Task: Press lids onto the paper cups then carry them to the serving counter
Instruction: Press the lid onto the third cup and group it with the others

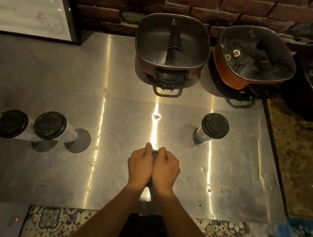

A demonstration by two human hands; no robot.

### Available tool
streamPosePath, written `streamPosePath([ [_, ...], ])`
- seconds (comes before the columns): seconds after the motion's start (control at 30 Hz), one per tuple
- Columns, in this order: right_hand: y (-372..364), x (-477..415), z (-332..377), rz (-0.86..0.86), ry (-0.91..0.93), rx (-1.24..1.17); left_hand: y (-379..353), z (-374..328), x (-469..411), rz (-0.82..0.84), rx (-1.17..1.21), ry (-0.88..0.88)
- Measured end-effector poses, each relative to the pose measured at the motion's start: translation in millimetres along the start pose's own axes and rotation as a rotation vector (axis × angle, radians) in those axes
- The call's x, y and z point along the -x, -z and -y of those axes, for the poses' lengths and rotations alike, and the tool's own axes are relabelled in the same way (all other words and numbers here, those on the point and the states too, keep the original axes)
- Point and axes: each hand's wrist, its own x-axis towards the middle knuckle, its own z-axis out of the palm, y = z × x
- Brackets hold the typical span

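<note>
Lid [154,153] and paper cup [145,195] sit near the front middle of the steel bench [232,189], almost hidden under both hands. The left hand [140,166] and right hand [166,169] lie side by side, fingers curled over the lid's rim and pressing down. Uneven pressure looks the likeliest trouble: one edge could end up unseated, or the thin wall could buckle and spill. Whether the far rim has seated cannot be told. Two capped cups [50,125] at the left and a third cup [213,126] at the right stand well apart from it.
</note>
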Motion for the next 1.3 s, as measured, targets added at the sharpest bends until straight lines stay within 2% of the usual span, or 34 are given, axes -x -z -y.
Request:
streamPosePath([
  [0.1, 6.0, 0.1, 1.2, 0.057, 0.030, 0.031, 1.0, 1.1, -1.7, 0.044, 0.047, 0.009],
  [0.27, 26.8, -8.6, 11.2, 0.317, 0.024, 0.000, 12.8, 1.3, -6.9, 0.203, 0.195, 0.106],
  [0.33, 34.1, -12.1, 8.1, 0.346, 0.058, 0.061, 18.3, 0.3, -7.2, 0.225, 0.256, 0.101],
  [0.43, 43.2, -8.7, 0.2, 0.234, 0.374, 0.310, 28.5, -1.1, -3.0, 0.213, 0.347, 0.088],
  [0.57, 36.3, 3.5, -6.6, 0.280, 0.900, 0.704, 40.4, -0.6, 7.7, 0.231, 0.441, 0.156],
  [0.67, 22.6, 4.0, -15.7, 0.228, 1.052, 0.887, 42.5, -0.1, 15.8, 0.264, 0.477, 0.163],
  [0.83, 18.9, -3.0, -17.7, 0.111, 1.131, 0.850, 37.9, 1.7, 11.4, 0.219, 0.440, 0.151],
  [1.1, 17.2, -4.6, -15.9, 0.141, 1.105, 0.859, 34.5, 7.7, 3.8, 0.222, 0.350, 0.142],
  [1.2, 15.6, 1.5, -9.8, 0.164, 1.045, 0.856, 34.3, 19.9, 1.1, 0.235, 0.372, 0.137],
  [1.3, 19.0, -1.8, 2.6, 0.196, 0.828, 0.688, 42.5, 19.7, -3.0, 0.232, 0.384, 0.194],
])
